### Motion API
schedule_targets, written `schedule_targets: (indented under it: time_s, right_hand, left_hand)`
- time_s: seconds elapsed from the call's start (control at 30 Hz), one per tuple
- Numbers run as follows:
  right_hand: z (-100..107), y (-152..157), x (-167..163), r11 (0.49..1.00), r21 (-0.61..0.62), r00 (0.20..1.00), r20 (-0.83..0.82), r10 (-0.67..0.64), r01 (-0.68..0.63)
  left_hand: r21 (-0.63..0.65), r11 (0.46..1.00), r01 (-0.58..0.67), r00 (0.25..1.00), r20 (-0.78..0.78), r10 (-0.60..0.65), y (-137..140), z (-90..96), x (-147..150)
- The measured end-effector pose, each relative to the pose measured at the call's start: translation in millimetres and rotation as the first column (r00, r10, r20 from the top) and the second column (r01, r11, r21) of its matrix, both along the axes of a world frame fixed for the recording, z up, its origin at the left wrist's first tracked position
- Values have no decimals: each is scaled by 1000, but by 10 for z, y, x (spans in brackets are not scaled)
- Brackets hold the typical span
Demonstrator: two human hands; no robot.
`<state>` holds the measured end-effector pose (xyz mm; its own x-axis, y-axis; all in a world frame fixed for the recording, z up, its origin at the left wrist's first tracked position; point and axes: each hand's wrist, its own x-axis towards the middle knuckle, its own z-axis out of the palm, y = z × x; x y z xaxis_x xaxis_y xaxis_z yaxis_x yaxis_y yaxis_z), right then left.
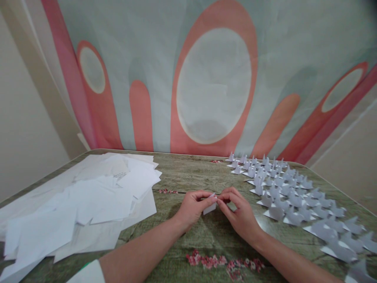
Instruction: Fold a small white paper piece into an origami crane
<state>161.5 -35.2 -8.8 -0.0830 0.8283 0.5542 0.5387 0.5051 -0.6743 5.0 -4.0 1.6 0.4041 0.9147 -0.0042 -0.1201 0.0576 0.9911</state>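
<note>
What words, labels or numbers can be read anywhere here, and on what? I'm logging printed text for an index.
None can be read.
White paper sheets: one near the back shows faint grey lines, too small and blurred to read.
Folded paper piece held by left hand and right hand: blank.

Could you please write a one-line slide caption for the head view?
Both hands, left hand and right hand, pinch a small white paper piece between loose sheets and folded figures.

We see white paper sheets [88,196], pale purple folded shapes [294,196], and a green table [194,173] with little pink flowers [212,260] on it.
</note>
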Motion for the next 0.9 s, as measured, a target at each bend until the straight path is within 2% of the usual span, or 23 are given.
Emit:
schedule_targets:
  time_s: [0.6, 0.77, 0.9]
  right_hand:
    - [67, -77, -47, 999, -41, 1000, -12, 25, -25]
    - [91, -91, -57, 998, -46, 999, -24, 47, -48]
    - [81, -87, -58, 997, -49, 998, -34, 60, -62]
  left_hand:
    - [-1, 998, 66, 997, 49, -66, -2, 10, -36]
    - [-21, 999, 42, 996, 78, -41, -29, 53, -10]
    - [38, 999, -15, 997, 80, 12, -18, 68, -2]
